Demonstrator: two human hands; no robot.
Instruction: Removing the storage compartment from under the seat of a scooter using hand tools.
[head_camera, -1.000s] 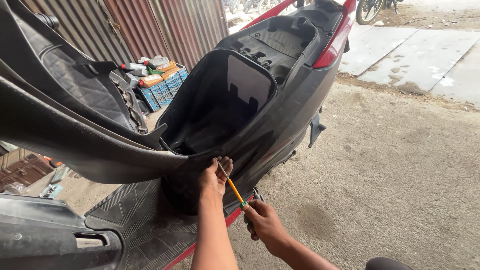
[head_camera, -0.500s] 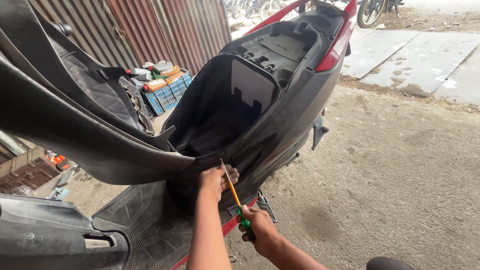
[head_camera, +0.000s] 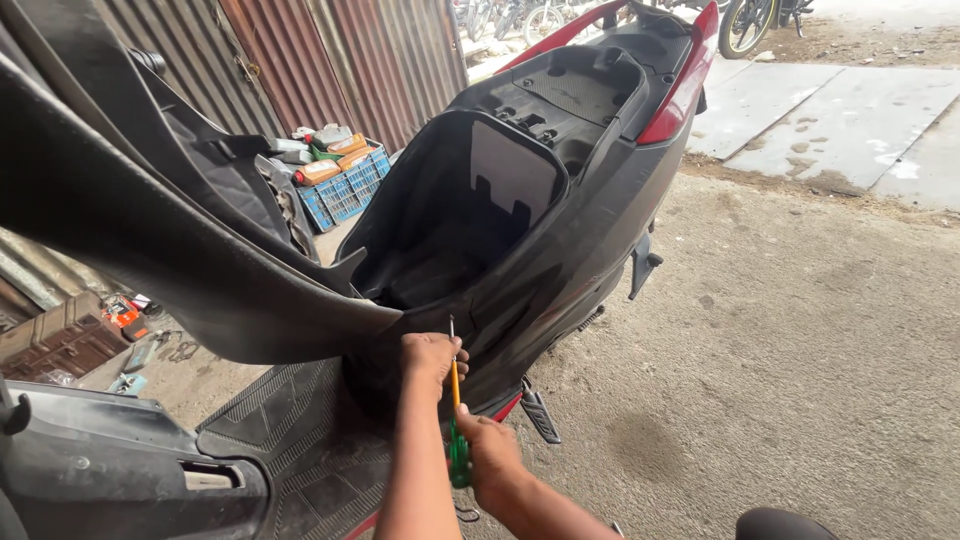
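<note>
Scene: a black scooter (head_camera: 560, 250) stands on a dusty concrete floor (head_camera: 800, 350) with its seat (head_camera: 150, 220) raised, so the under-seat storage tub (head_camera: 450, 220) lies open to view.
Left hand: the left hand (head_camera: 432, 357) rests against the scooter's black body panel just below the front lip of the tub, fingers curled toward the shaft of the tool; whether they pinch the shaft or only steady it cannot be told.
Right hand: the right hand (head_camera: 492, 452) is closed around the green handle of a screwdriver (head_camera: 455, 410), low in the picture, near the footboard.
Screwdriver: it stands nearly upright, green handle at the bottom, yellow shaft in the middle, thin metal tip at the top; the tip sits at the panel edge right beside the left hand's fingers.
Footboard: a ribbed black rubber mat (head_camera: 300, 430) covers it, to the left of both forearms.
Footrest: a folded metal footrest (head_camera: 540, 412) sticks out of the scooter's side, just right of the right hand.
Surroundings: a blue plastic crate (head_camera: 345, 190) filled with boxes stands behind the scooter by a rusty corrugated metal wall (head_camera: 330, 60); bicycles (head_camera: 745, 20) are parked far back.
</note>
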